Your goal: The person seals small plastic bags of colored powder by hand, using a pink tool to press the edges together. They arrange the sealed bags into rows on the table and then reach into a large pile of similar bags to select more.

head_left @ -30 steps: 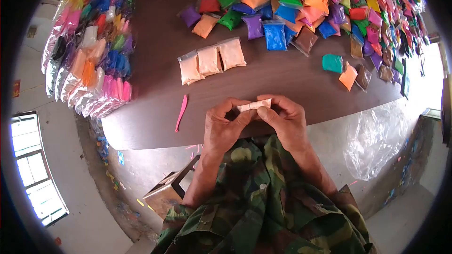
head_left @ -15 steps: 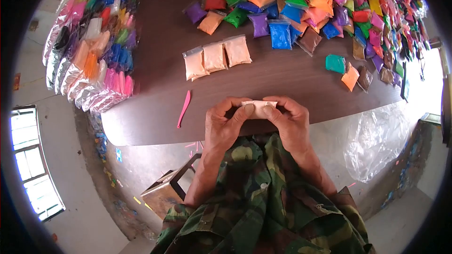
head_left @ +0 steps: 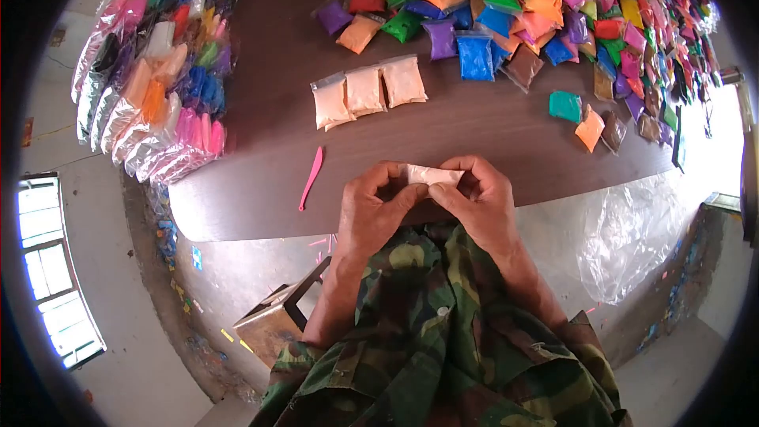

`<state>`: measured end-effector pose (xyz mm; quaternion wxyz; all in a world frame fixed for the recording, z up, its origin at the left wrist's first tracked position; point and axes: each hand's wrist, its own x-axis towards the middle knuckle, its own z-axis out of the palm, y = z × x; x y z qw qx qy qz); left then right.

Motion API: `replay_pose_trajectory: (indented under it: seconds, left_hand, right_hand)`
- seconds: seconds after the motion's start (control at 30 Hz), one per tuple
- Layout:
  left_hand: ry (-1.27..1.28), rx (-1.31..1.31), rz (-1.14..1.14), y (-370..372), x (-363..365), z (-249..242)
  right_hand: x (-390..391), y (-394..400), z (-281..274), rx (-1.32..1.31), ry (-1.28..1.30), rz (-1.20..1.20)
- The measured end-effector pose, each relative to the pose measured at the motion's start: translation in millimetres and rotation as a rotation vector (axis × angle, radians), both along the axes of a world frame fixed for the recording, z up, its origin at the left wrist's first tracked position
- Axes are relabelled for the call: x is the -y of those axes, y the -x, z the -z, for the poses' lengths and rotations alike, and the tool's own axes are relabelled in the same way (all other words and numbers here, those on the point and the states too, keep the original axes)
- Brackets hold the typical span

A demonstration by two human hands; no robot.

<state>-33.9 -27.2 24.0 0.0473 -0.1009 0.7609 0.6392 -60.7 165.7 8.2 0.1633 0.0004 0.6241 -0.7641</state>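
Between my two hands, just over the table's front edge, is a small pale peach packet [head_left: 436,176]. My left hand [head_left: 375,204] pinches its left end, with the thumb below and the fingers curled behind. My right hand [head_left: 480,199] grips the right end the same way. Both thumbs press close together at the packet's lower edge. Beyond my hands lie three peach packets in clear bags, side by side: the left one [head_left: 330,104], the middle one [head_left: 364,92] and the right one [head_left: 405,81]. A pink plastic knife [head_left: 312,179] lies left of my left hand.
A heap of colourful packets [head_left: 474,55] covers the table's [head_left: 269,111] back right. Teal [head_left: 564,106], orange [head_left: 590,128] and brown [head_left: 613,132] packets lie nearer. Bagged colourful pieces [head_left: 158,87] fill the left side. A clear plastic sheet [head_left: 632,245] hangs at right; a wooden stool [head_left: 277,320] stands below.
My thumbs have moved inward and lower on the packet, so more of its face shows. The packet now tilts slightly down to the right. The items on the table appear slightly shifted with the camera.
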Motion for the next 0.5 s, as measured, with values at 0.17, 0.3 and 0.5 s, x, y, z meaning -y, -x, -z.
replay_pose_trajectory:
  seconds: [0.17, 0.3, 0.5]
  left_hand:
    - [0.037, 0.023, -0.002, -0.3, 4.2, -0.6]
    - [0.067, 0.027, 0.089, 0.7, 11.9, 2.7]
    - [0.076, 0.025, 0.045, 0.8, 10.2, 4.8]
  right_hand:
    - [7.8, -1.9, 6.2, -0.008, -0.072, 0.04]
    - [6.2, -4.4, 7.6, 0.007, -0.078, 0.069]
    - [11.6, -4.6, 12.8, -0.018, -0.023, 0.097]
